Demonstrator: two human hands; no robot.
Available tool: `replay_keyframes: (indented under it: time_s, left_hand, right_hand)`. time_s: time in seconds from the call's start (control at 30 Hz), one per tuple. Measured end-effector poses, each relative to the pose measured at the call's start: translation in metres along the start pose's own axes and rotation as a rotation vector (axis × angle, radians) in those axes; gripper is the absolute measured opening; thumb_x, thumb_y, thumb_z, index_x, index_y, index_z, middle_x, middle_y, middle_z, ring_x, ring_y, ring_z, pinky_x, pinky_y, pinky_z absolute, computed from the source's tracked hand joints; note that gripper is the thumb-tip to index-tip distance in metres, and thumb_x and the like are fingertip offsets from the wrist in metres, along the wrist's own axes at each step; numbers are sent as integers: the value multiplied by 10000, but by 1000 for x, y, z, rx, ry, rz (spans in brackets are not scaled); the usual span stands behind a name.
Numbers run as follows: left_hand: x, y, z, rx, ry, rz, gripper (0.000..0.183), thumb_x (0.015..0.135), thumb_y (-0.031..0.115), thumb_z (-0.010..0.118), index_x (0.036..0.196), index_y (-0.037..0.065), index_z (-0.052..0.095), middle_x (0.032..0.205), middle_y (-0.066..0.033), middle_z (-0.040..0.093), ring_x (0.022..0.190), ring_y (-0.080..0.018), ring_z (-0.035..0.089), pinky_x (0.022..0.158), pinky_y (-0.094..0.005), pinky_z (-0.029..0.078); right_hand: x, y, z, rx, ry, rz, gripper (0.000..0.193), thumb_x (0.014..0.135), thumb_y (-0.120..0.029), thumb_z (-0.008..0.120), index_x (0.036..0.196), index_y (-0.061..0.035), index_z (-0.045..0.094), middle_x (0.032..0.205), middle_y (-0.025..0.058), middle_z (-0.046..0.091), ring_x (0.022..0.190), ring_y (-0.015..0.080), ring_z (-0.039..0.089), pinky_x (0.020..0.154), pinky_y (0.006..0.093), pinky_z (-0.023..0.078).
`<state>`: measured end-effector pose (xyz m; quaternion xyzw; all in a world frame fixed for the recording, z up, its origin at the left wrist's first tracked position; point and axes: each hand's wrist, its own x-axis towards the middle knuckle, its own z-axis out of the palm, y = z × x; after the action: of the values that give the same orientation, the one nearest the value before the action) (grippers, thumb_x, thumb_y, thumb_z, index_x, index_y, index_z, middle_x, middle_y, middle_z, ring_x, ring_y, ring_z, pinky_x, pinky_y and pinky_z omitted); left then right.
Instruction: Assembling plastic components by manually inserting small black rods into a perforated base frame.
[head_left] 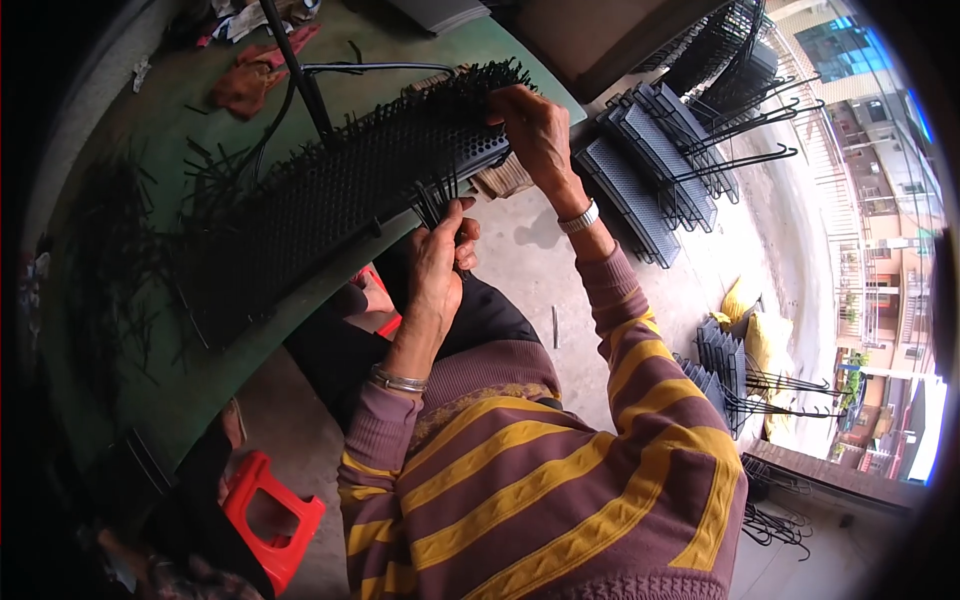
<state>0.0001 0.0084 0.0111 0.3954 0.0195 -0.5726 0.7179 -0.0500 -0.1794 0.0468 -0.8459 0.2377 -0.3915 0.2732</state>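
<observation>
A long black perforated panel (330, 205) lies slanted across the green table, with many thin black strips (500, 75) piled along its far edge. My left hand (440, 258) is closed round a small bundle of black strips (432, 203), which stick up near the panel's near edge. At the panel's right end, my right hand (533, 128) is bent over the top with its fingers pinched together. Whatever those fingertips grip is hidden among the dark strips.
More loose strips (110, 260) cover the left of the green table (235, 310). A red cloth (245, 85) and a metal stand (295, 75) are beyond the panel. Stacked dark panels with hooked rods (650, 165) stand on the floor at right. A red stool (280, 520) is at lower left.
</observation>
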Motion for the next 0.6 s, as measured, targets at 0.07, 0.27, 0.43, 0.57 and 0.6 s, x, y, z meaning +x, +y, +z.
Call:
replay_keyframes:
  time_s: [0.07, 0.27, 0.43, 0.57, 0.6]
  left_hand:
    - [0, 1, 1, 10, -9, 3, 247, 957, 270, 593, 1056, 46, 625, 691, -3, 561, 488, -37, 366, 446, -201, 288]
    - [-1, 2, 2, 2, 16, 6, 251, 952, 281, 604, 1037, 47, 637, 714, -38, 598, 495, -44, 405, 420, -191, 286]
    - [-2, 4, 2, -2, 6, 20, 261, 946, 287, 614, 1051, 50, 643, 716, -47, 602, 493, -45, 420, 409, -189, 283]
    - [-4, 8, 2, 21, -5, 31, 296, 936, 299, 629, 1087, 46, 651, 731, -55, 614, 498, -49, 426, 417, -195, 281]
    - [-4, 9, 2, 39, -12, 36, 317, 932, 307, 635, 1105, 42, 653, 743, -54, 616, 502, -53, 426, 428, -200, 282]
  right_hand:
    - [-2, 4, 4, 48, 51, 15, 114, 817, -21, 587, 896, -55, 661, 696, 90, 632, 620, 261, 633, 561, 333, 488]
    - [-8, 9, 9, -302, 37, -60, 119, 813, -146, 659, 924, -146, 703, 839, 57, 618, 785, 234, 602, 713, 386, 425]
    - [-23, 4, 14, -617, 57, -70, 167, 841, -172, 664, 994, -182, 729, 990, 59, 604, 935, 248, 556, 818, 395, 401]
    - [-36, -9, 11, -496, 113, -142, 285, 888, -191, 651, 1168, -140, 663, 1025, 65, 602, 961, 213, 565, 796, 352, 425]
    - [-37, -15, 7, -495, 113, -141, 285, 888, -191, 651, 1168, -140, 663, 1025, 65, 602, 961, 213, 565, 796, 352, 425]
